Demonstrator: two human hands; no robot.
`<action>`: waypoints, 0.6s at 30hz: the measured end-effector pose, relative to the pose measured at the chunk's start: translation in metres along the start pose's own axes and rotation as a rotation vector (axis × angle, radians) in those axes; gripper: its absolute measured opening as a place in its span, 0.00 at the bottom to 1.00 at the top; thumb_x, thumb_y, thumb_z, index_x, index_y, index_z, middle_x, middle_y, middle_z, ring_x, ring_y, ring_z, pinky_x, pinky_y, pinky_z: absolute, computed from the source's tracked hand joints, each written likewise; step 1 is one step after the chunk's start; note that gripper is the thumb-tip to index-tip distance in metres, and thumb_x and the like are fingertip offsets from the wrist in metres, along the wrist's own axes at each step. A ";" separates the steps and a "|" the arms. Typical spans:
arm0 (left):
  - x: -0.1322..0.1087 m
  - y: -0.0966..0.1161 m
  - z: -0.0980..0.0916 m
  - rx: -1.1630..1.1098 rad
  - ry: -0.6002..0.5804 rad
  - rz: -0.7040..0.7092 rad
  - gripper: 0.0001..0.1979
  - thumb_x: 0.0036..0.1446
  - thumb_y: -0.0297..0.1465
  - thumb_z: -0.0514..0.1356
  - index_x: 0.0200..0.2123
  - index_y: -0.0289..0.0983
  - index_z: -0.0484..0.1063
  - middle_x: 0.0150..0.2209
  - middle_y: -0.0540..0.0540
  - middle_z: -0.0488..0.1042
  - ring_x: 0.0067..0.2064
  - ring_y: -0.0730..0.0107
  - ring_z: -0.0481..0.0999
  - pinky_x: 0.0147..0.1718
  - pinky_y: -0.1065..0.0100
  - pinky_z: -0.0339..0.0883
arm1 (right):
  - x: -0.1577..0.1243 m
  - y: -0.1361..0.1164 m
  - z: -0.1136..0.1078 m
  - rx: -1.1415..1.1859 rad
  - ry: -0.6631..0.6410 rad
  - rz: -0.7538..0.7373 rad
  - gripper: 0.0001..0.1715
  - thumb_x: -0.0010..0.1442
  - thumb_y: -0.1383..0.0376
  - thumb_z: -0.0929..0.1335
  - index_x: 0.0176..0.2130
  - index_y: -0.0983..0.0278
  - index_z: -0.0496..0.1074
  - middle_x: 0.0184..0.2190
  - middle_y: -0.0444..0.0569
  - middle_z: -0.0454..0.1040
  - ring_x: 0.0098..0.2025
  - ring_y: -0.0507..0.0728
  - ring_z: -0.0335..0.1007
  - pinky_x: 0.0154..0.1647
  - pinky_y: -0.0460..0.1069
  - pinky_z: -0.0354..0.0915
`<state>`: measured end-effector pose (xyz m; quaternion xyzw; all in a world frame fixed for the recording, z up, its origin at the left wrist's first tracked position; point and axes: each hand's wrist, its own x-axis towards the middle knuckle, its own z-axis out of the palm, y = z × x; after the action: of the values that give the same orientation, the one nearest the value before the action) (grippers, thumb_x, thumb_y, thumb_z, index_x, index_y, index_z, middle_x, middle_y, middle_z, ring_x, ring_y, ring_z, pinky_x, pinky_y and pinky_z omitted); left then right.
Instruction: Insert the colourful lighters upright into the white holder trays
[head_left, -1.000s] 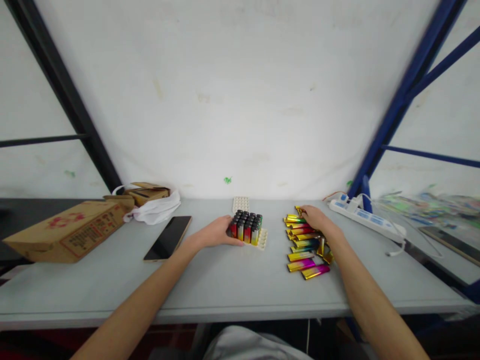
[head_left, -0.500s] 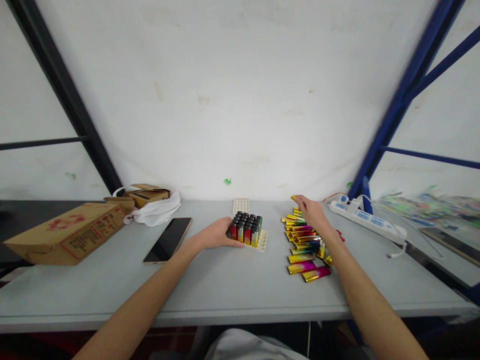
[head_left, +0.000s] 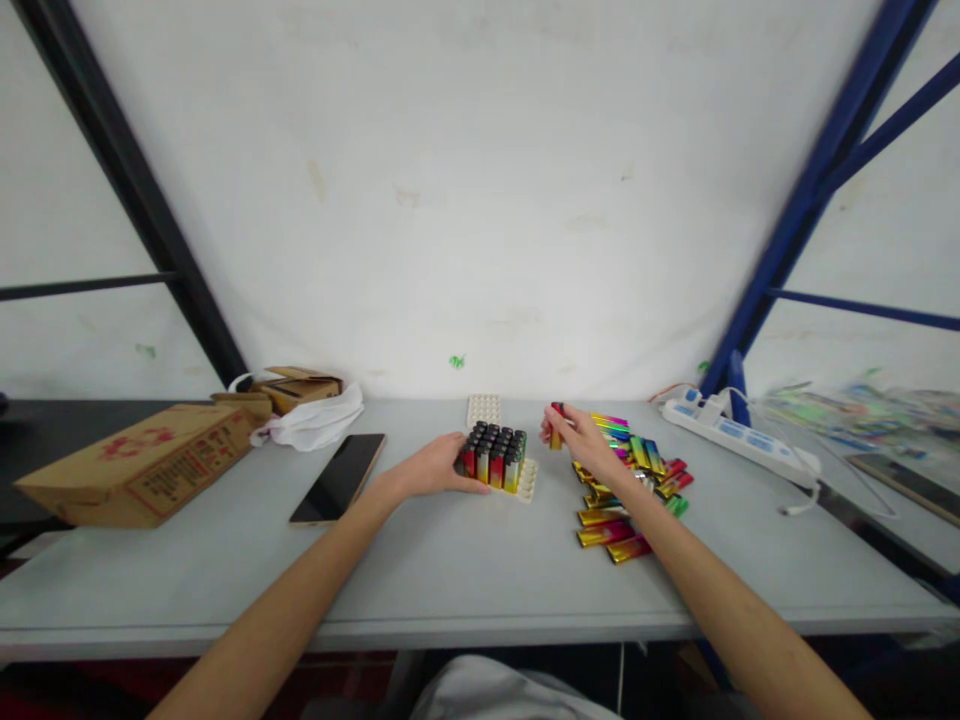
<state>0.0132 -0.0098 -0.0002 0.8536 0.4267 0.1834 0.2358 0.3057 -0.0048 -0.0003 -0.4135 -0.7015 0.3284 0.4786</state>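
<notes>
My left hand [head_left: 433, 467] rests curled against the left side of a white tray [head_left: 526, 481] filled with several upright lighters [head_left: 493, 455]. My right hand [head_left: 583, 438] pinches one red and gold lighter [head_left: 556, 425], held upright just right of the tray. Below and to the right of that hand lies a loose pile of shiny multicoloured lighters [head_left: 624, 495] on the grey table [head_left: 450, 560].
A second white tray [head_left: 482, 408] lies behind the filled one. A phone [head_left: 339, 476] lies face up to the left, beside a white bag [head_left: 311, 421] and cardboard boxes [head_left: 142, 462]. A white power strip [head_left: 739, 440] with cable sits at the right, near a blue frame post [head_left: 795, 210].
My right hand lifted off the pile holding one lighter and moved left toward the tray. The left hand stayed at the tray's side.
</notes>
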 end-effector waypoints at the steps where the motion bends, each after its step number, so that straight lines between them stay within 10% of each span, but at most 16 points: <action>1: 0.000 0.000 0.000 0.008 0.005 0.002 0.38 0.42 0.56 0.71 0.50 0.36 0.75 0.48 0.41 0.80 0.50 0.47 0.77 0.51 0.59 0.69 | -0.002 -0.003 0.003 0.084 -0.055 0.008 0.30 0.64 0.38 0.64 0.36 0.63 0.69 0.27 0.44 0.72 0.29 0.53 0.70 0.33 0.49 0.67; 7: 0.000 0.000 0.001 0.018 0.034 0.001 0.39 0.40 0.56 0.72 0.49 0.37 0.75 0.46 0.42 0.80 0.48 0.48 0.78 0.50 0.59 0.70 | -0.007 -0.012 0.017 0.377 -0.157 0.177 0.30 0.58 0.38 0.70 0.35 0.60 0.63 0.20 0.33 0.51 0.18 0.47 0.44 0.18 0.43 0.45; 18: 0.000 0.001 0.001 0.060 0.014 0.015 0.38 0.44 0.55 0.71 0.50 0.35 0.74 0.49 0.41 0.80 0.49 0.47 0.78 0.50 0.59 0.71 | -0.009 -0.021 0.028 0.524 -0.014 0.402 0.32 0.62 0.42 0.62 0.20 0.59 0.52 0.16 0.34 0.42 0.17 0.46 0.33 0.18 0.45 0.34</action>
<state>0.0142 -0.0110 0.0000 0.8622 0.4273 0.1784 0.2055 0.2754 -0.0237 0.0055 -0.4044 -0.5007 0.5883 0.4895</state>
